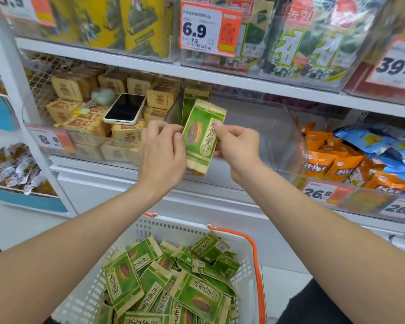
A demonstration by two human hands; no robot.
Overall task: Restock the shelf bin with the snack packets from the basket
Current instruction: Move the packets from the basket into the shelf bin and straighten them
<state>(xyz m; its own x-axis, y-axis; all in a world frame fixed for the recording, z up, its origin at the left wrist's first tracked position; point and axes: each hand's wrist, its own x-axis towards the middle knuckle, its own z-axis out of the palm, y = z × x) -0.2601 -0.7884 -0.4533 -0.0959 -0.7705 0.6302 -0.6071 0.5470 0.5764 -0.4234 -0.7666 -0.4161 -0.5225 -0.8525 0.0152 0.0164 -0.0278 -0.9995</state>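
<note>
As seen from the head view, the left hand [161,150] gripped the left edge of a green snack packet [202,136] with curled fingers, while the right hand [237,146] pinched its right edge. The packet stood nearly upright in front of the clear shelf bin [274,132], where a second green packet [192,99] stood at the back left. Below, loose green packets [173,284] lay heaped in the white basket [173,224]. A phone [125,108] rested on tan packets [126,133] in the neighbouring bin.
</note>
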